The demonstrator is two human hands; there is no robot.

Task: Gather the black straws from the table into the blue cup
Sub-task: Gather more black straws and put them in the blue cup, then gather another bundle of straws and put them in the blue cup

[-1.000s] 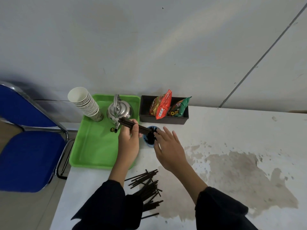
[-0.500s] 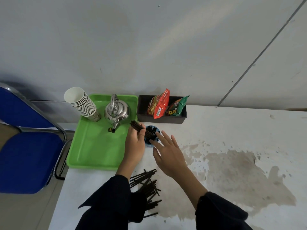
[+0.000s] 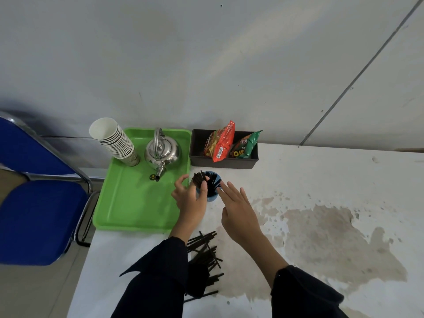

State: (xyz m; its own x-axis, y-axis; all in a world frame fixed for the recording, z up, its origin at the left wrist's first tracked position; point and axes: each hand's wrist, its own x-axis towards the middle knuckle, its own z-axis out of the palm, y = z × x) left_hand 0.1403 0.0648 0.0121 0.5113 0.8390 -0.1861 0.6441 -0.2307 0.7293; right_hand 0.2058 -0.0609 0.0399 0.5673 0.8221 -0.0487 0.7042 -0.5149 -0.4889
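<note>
Many thin black straws (image 3: 204,253) lie loose — left hand (image 3: 190,198) grips some over blue cup (image 3: 212,198), right hand (image 3: 238,212) spread.

Head view, looking down, table (image 3: 321,180) near

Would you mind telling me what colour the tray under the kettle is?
Bright green; the tray under the kettle shows best in the head view.

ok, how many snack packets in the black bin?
2 visible. A red packet stands at the left-centre of the black bin, and a green packet leans beside it on the right. The bin's wall could hide others lower down.
</note>
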